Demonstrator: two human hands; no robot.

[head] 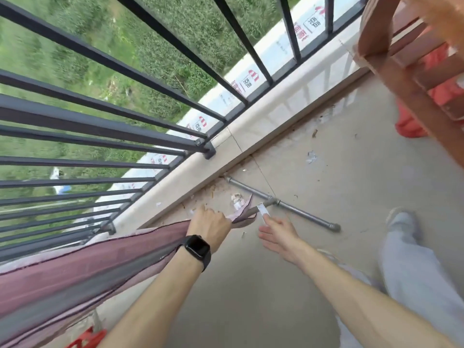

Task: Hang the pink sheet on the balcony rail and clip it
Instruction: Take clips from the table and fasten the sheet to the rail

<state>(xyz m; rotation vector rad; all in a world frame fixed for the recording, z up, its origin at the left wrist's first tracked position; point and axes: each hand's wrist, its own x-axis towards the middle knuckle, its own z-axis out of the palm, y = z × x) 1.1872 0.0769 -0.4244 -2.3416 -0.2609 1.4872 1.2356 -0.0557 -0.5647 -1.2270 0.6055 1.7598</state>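
The pink sheet (82, 267), with grey bands and a dark edge, stretches from the lower left up to the middle of the view. My left hand (209, 223), a black watch on its wrist, grips the sheet near its corner, and the corner's tip with a white label sticks out past my fist. My right hand (278, 237) hovers just right of that corner with fingers straight, holding nothing. The dark metal balcony rail (105, 116) with its bars fills the left and top, above the sheet. No clip is visible.
A grey metal pipe (283, 203) lies on the dusty concrete floor beyond my hands. A pale stone kerb (251, 136) runs under the rail. A wooden frame (401, 71) with red cloth behind stands top right. My leg (411, 259) is at right.
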